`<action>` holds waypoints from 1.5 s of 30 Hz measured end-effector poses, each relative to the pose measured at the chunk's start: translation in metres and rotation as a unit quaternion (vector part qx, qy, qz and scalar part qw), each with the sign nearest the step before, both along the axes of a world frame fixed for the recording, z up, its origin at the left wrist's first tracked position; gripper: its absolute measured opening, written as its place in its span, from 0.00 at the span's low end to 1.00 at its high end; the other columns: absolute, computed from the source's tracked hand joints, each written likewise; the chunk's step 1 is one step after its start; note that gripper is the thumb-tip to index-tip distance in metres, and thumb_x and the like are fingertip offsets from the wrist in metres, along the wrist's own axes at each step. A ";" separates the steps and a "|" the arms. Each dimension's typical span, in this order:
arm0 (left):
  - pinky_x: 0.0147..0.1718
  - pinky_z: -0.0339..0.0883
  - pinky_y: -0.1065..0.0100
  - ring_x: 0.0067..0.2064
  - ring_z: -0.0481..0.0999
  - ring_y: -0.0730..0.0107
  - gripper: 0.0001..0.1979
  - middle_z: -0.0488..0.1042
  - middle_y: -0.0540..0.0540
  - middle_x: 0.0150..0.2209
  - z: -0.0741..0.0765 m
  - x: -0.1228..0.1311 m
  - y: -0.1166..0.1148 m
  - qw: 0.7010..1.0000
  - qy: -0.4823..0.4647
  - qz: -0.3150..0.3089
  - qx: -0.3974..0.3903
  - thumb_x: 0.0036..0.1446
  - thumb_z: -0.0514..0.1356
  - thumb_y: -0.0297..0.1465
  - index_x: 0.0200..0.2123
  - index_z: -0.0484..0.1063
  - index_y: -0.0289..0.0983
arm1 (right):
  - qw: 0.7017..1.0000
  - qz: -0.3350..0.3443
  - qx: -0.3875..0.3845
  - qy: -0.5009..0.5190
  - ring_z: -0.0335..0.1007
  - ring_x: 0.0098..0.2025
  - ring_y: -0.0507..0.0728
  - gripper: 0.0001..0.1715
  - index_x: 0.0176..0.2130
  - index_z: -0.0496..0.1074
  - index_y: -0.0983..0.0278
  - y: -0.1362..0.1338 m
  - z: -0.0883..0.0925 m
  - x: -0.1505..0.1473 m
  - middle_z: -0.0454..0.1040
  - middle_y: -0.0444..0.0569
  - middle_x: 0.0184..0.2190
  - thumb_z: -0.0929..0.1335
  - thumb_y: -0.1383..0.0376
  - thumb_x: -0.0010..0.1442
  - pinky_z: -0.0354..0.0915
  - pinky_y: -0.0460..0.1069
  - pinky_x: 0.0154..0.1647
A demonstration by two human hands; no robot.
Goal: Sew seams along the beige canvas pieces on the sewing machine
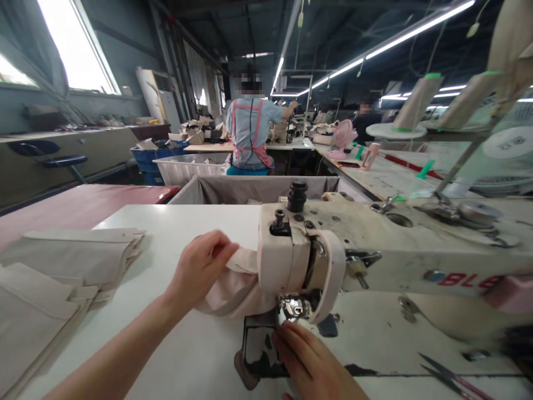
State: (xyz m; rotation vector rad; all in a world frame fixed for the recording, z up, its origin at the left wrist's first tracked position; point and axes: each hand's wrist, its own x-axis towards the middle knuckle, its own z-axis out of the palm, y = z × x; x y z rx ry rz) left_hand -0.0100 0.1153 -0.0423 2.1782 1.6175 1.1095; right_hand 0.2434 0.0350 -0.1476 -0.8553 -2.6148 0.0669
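Note:
A cream sewing machine (375, 250) stands on the white table (183, 222). A beige fabric piece (233, 289) lies bunched to the left of the machine head, leading under the presser foot (293, 308). My left hand (202, 269) is closed on the top of this fabric, fingers pinching a fold. My right hand (308, 361) rests on the table just in front of the presser foot, fingertips pressed down beside the needle plate; the fabric under it is hidden.
A stack of cut beige fabric pieces (62, 278) lies at the table's left. Scissors (449, 378) lie at the lower right. A grey cloth bin (250, 189) sits behind the table. A person in a pink apron (252, 133) works farther back. Thread cones (416, 100) stand at right.

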 end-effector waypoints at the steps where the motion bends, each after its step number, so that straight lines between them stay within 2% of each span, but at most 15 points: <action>1: 0.25 0.65 0.69 0.26 0.70 0.69 0.21 0.70 0.50 0.24 -0.007 -0.005 -0.017 0.999 0.023 -0.036 -0.020 0.62 0.54 0.44 0.25 0.70 0.36 | 1.000 -0.003 0.000 0.011 0.63 0.60 0.66 0.32 0.59 0.64 0.74 -0.002 0.005 -0.003 0.69 0.61 0.57 0.68 0.69 0.55 0.65 0.54 0.58; 7: 0.42 0.67 0.63 0.42 0.75 0.60 0.11 0.77 0.44 0.40 -0.044 -0.014 -0.069 0.958 0.258 -0.097 -0.076 0.62 0.52 0.27 0.42 0.74 0.39 | 0.996 -0.047 -0.048 0.061 0.64 0.58 0.65 0.29 0.55 0.69 0.76 -0.014 0.041 -0.011 0.70 0.64 0.55 0.66 0.70 0.54 0.64 0.57 0.59; 10: 0.36 0.69 0.65 0.36 0.77 0.60 0.15 0.79 0.44 0.36 -0.023 -0.030 -0.067 0.970 0.230 -0.018 -0.079 0.61 0.49 0.26 0.43 0.74 0.39 | 0.994 -0.059 -0.070 0.058 0.64 0.59 0.66 0.30 0.55 0.69 0.75 -0.020 0.049 -0.006 0.70 0.64 0.55 0.66 0.73 0.52 0.64 0.59 0.58; 14: 0.39 0.71 0.69 0.42 0.77 0.59 0.19 0.78 0.45 0.41 0.020 -0.046 -0.083 0.998 -0.005 0.065 -0.018 0.62 0.52 0.41 0.51 0.71 0.39 | 0.976 -0.053 -0.139 0.158 0.58 0.63 0.66 0.38 0.62 0.60 0.66 -0.032 0.042 -0.020 0.62 0.62 0.61 0.68 0.72 0.53 0.60 0.63 0.60; 17: 0.29 0.73 0.72 0.40 0.77 0.59 0.24 0.78 0.49 0.37 0.033 -0.037 -0.103 0.978 -0.189 0.080 -0.041 0.59 0.56 0.45 0.55 0.67 0.39 | 0.860 -0.091 -0.296 0.405 0.53 0.65 0.66 0.47 0.66 0.49 0.59 -0.042 0.032 -0.059 0.57 0.60 0.65 0.72 0.57 0.56 0.59 0.62 0.60; 20: 0.21 0.72 0.73 0.37 0.78 0.58 0.30 0.79 0.50 0.32 0.031 -0.026 -0.114 0.932 -0.344 0.086 -0.081 0.55 0.61 0.47 0.57 0.64 0.41 | 0.707 -0.104 -0.457 0.530 0.75 0.44 0.61 0.34 0.55 0.66 0.64 -0.042 0.030 -0.094 0.75 0.58 0.46 0.69 0.48 0.57 0.72 0.51 0.38; 22: 0.17 0.70 0.74 0.32 0.79 0.60 0.34 0.79 0.51 0.29 0.028 -0.024 -0.115 0.892 -0.428 0.094 -0.107 0.51 0.64 0.47 0.59 0.62 0.44 | 0.674 -0.142 -0.483 0.541 0.72 0.30 0.54 0.29 0.51 0.70 0.64 -0.039 0.031 -0.104 0.75 0.51 0.37 0.70 0.49 0.56 0.68 0.46 0.29; 29: 0.11 0.69 0.72 0.17 0.73 0.68 0.22 0.78 0.55 0.23 0.022 -0.031 -0.119 0.801 -0.562 0.159 -0.131 0.50 0.65 0.44 0.49 0.71 0.47 | 0.604 -0.076 -0.555 0.567 0.64 0.23 0.50 0.25 0.29 0.75 0.66 -0.036 0.044 -0.102 0.70 0.42 0.20 0.72 0.46 0.52 0.59 0.43 0.25; 32: 0.15 0.72 0.72 0.21 0.75 0.69 0.15 0.79 0.54 0.27 0.015 -0.041 -0.114 0.785 -0.582 0.183 -0.106 0.53 0.64 0.42 0.43 0.74 0.45 | 0.567 -0.067 -0.585 0.576 0.69 0.25 0.50 0.24 0.28 0.77 0.66 -0.043 0.052 -0.097 0.74 0.44 0.22 0.71 0.47 0.54 0.63 0.43 0.28; 34: 0.20 0.73 0.73 0.24 0.76 0.71 0.13 0.79 0.53 0.32 0.006 -0.053 -0.103 0.795 -0.573 0.183 -0.071 0.55 0.62 0.41 0.43 0.74 0.44 | 0.480 -0.051 -0.614 0.624 0.74 0.30 0.54 0.21 0.35 0.78 0.64 -0.050 0.059 -0.094 0.78 0.47 0.28 0.72 0.48 0.54 0.68 0.47 0.33; 36: 0.25 0.74 0.71 0.29 0.76 0.68 0.17 0.77 0.50 0.35 -0.002 -0.063 -0.089 0.842 -0.501 0.181 -0.088 0.54 0.62 0.40 0.46 0.72 0.41 | 0.382 -0.050 -0.634 0.670 0.77 0.32 0.57 0.19 0.37 0.78 0.62 -0.055 0.065 -0.091 0.79 0.47 0.29 0.74 0.51 0.52 0.71 0.51 0.38; 37: 0.28 0.74 0.68 0.33 0.76 0.64 0.21 0.77 0.47 0.36 -0.006 -0.065 -0.084 0.870 -0.444 0.191 -0.098 0.52 0.63 0.40 0.48 0.71 0.39 | 0.364 -0.064 -0.629 0.685 0.77 0.33 0.57 0.16 0.34 0.79 0.62 -0.057 0.068 -0.089 0.79 0.47 0.28 0.74 0.53 0.52 0.71 0.52 0.39; 39: 0.38 0.73 0.61 0.41 0.73 0.56 0.28 0.74 0.42 0.40 -0.012 -0.062 -0.083 0.928 -0.287 0.232 -0.052 0.48 0.66 0.39 0.52 0.70 0.36 | 0.415 -0.111 -0.585 0.688 0.77 0.32 0.58 0.14 0.30 0.79 0.62 -0.058 0.073 -0.085 0.79 0.46 0.26 0.75 0.54 0.51 0.72 0.53 0.41; 41: 0.47 0.69 0.59 0.47 0.70 0.55 0.26 0.71 0.41 0.45 -0.013 -0.045 -0.096 0.968 -0.126 0.210 0.057 0.52 0.64 0.37 0.54 0.70 0.38 | 0.517 -0.131 -0.524 0.664 0.77 0.33 0.59 0.15 0.33 0.80 0.61 -0.056 0.075 -0.080 0.80 0.47 0.27 0.74 0.52 0.53 0.72 0.52 0.41; 45: 0.39 0.71 0.73 0.45 0.74 0.66 0.15 0.71 0.43 0.46 -0.012 0.005 -0.134 0.995 -0.087 -0.042 0.041 0.64 0.53 0.32 0.51 0.74 0.45 | 0.691 -0.074 -0.397 0.599 0.78 0.27 0.60 0.24 0.41 0.80 0.62 -0.054 0.073 -0.073 0.80 0.51 0.25 0.62 0.51 0.65 0.73 0.52 0.29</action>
